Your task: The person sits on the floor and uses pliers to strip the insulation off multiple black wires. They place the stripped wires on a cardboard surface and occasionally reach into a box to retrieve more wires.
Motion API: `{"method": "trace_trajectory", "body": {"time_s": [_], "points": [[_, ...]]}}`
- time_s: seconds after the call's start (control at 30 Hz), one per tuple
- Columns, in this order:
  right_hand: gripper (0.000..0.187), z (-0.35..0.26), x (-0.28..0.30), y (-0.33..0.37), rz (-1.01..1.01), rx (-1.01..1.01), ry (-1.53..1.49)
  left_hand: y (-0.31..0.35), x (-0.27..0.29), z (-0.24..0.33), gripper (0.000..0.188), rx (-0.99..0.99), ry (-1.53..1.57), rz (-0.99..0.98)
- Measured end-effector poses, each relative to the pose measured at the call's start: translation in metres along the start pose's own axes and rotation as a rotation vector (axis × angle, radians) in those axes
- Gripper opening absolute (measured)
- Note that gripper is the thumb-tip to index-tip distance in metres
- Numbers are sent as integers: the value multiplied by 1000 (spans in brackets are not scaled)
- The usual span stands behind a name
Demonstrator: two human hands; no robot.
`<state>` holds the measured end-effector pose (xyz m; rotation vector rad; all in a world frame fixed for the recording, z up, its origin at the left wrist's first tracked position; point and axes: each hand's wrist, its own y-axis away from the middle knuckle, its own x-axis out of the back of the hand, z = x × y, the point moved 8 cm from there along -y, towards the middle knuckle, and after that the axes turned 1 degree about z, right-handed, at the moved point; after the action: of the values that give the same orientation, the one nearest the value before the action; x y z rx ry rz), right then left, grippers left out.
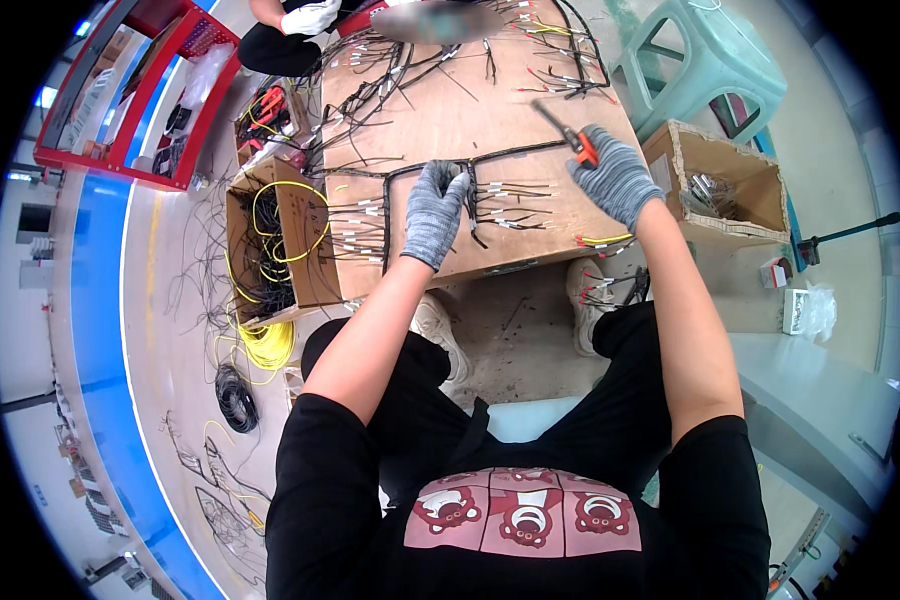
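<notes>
My left hand [437, 212], in a grey knitted glove, pinches the black wire harness [510, 153] at a branch point on the wooden board. My fingers cover the exact spot. White-labelled wire ends [515, 195] fan out to the right of that hand, and more labelled wires [360, 230] stick out on its left. To the right, my right hand [615, 180], gloved alike, is closed around an orange-handled tool [583, 148] with a long dark tip pointing up and left. The tip is somewhat blurred, so its exact kind is unclear. It lies above the board, beside the harness's right end.
Across the wooden board [440, 120], another person's white-gloved hand [310, 18] shows at upper left. Cardboard boxes [310, 235] of wires stand left; another cardboard box [770, 195] and a green stool [705, 60] stand right. Yellow wire coil [267, 345] lies on the floor.
</notes>
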<state>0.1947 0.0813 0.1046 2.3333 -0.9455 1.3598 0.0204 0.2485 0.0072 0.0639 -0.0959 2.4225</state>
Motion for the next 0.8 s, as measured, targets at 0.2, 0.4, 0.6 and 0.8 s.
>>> {"method": "trace_trajectory", "body": {"time_s": [0.2,0.4,0.6,0.8], "points": [[25,-3,-31,-6,-155,130,131,14,-15,6,7,131,113,10],[35,-8,-52,-11,-276,255,270,15,-29,0,9,286,178,-82],[34,-14,-63,-3,-277,262,274,19,-27,2,11,392,23,-87],[33,-25,-71,1,-342,178,317,22,-33,-2,10,352,169,-50]]}}
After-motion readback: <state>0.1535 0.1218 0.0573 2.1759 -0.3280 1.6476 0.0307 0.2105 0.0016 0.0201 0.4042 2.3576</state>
